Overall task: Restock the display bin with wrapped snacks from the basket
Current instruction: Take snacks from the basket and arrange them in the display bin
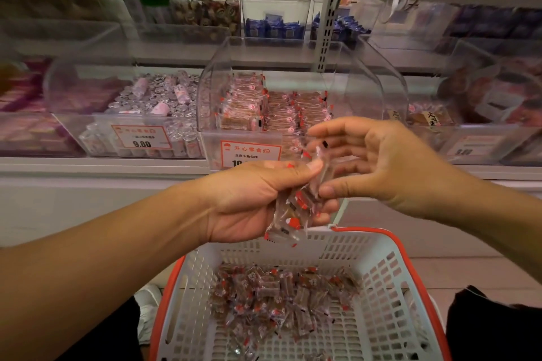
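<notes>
Basket [381, 287]: sitting at the bottom centre of the frame, a heap of wrapped snacks [281, 293] lying in it.
Left hand [252, 202]: hovering mid-frame above the basket's far rim, gripping a bunch of snacks [296, 208].
Right hand [378, 161]: hanging just right of that bunch — fingers spread, thumb tip close to it.
Display bin [293, 91]: standing behind both hands on the shelf, packets stacking up inside.
Price tag [249, 154]: sitting on the bin's front, left hand partly covering it.
Neighbouring bins: flanking it — one at left [129, 108], one at right [469, 114].
</notes>
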Demonstrator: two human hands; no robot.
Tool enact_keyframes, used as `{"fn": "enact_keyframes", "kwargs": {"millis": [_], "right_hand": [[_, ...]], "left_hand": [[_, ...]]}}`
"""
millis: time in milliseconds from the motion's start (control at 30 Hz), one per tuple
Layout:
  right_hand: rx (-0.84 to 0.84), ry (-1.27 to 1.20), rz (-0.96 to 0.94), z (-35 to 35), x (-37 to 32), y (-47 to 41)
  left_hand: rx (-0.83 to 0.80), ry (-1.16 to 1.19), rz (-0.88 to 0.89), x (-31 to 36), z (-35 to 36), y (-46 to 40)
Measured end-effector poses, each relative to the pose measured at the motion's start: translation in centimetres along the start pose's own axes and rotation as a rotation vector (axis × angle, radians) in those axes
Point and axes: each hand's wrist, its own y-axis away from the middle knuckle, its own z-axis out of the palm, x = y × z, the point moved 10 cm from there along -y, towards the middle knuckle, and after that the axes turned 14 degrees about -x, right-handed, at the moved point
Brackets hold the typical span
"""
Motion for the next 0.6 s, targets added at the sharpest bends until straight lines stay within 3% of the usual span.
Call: {"fn": "enact_keyframes", "kwargs": {"millis": [133, 367, 600], "right_hand": [[-0.188, 0.186, 0.063, 2.8, 0.1, 0.6], [-0.036, 0.224, -0.035, 4.1, -0.7, 0.0], [0.054, 0.191, -0.118, 3.2, -1.6, 0.1]], "left_hand": [[0.139, 0.041, 0.096, 0.8, -1.3, 0.1], [0.083, 0.170, 0.191, -0.1, 0.5, -0.6], [-0.012, 0.116, 0.186, 0.6, 1.0, -0.1]]}}
